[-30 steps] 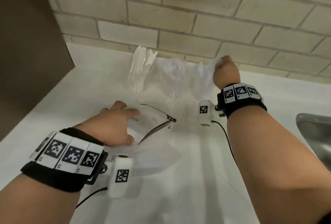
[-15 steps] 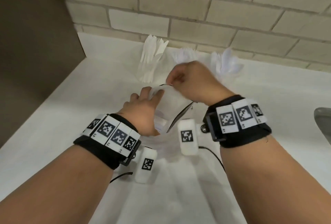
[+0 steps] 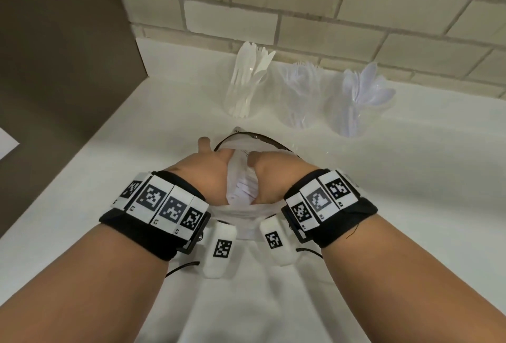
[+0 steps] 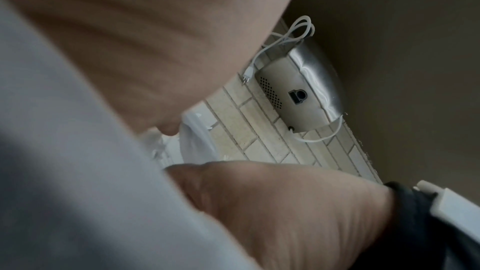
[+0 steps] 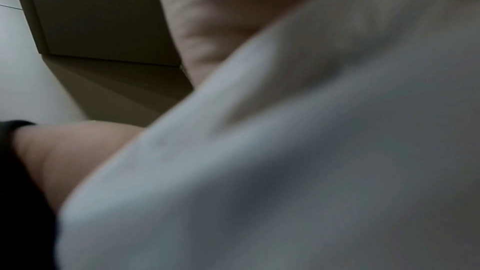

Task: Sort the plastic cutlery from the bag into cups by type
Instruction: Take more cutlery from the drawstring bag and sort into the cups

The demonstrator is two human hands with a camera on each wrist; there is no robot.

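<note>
Mid-sort: bag [image 3: 241, 211] sits on the table [image 3: 410, 178] in front of 3 cups [image 3: 347, 112]. Left hand [image 3: 204, 172] holds the bag's side, fingers relaxed; right hand [image 3: 269, 178] reaches inside (grip can't be seen). Next, prob. pinch 1 piece, ID its type.
</note>
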